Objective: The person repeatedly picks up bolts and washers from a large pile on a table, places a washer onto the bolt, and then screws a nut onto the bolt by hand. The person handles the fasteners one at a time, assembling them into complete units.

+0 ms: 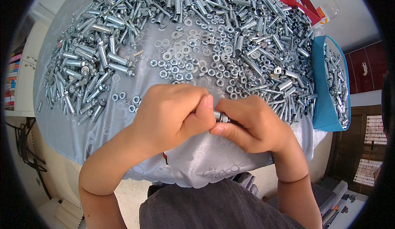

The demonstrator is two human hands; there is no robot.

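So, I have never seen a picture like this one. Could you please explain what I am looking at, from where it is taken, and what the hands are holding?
The picture comes from a wide fisheye camera worn on a person's head, looking down at their own two bare hands. That is why the edges look round and bent. There is no machine here.

The left hand and the right hand meet in the middle and together hold a small metal bolt part; only a short piece of it shows between the fingers.

The table is covered by a shiny grey cloth. On it lies a large pile of silvery metal sleeves and bolts, and in the centre many loose nuts and washers. At the right stands a blue box with more such metal parts inside.
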